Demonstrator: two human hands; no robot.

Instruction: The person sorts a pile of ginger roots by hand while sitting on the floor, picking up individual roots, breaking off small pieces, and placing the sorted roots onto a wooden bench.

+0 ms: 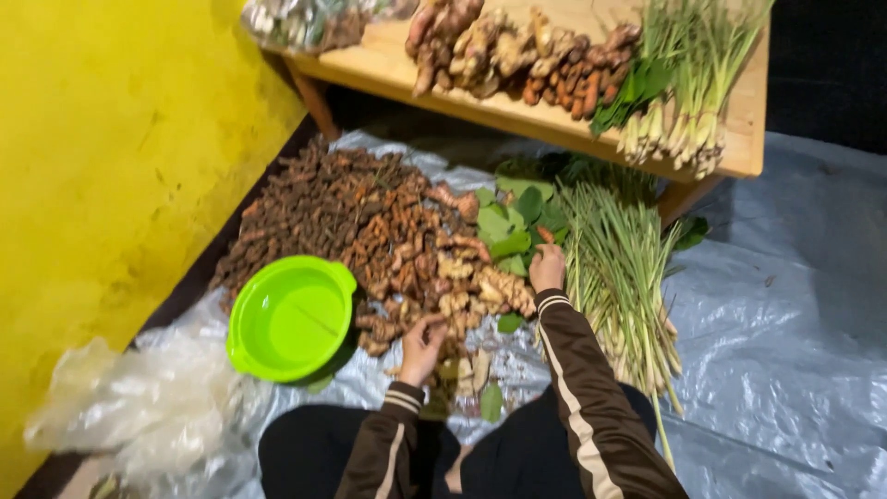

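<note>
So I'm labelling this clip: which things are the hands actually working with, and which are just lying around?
In hand:
left hand on the heap of ginger-like roots
right hand holding a small orange root piece by the green leaves

Lying about:
green plastic basin
lemongrass bundle on the floor
wooden table with roots and lemongrass
clear plastic bags
plastic sheet

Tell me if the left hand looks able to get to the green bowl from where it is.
Probably yes. The left hand rests on the pile of roots just beside the green bowl, which sits empty on the plastic sheet with nothing between them.
</note>
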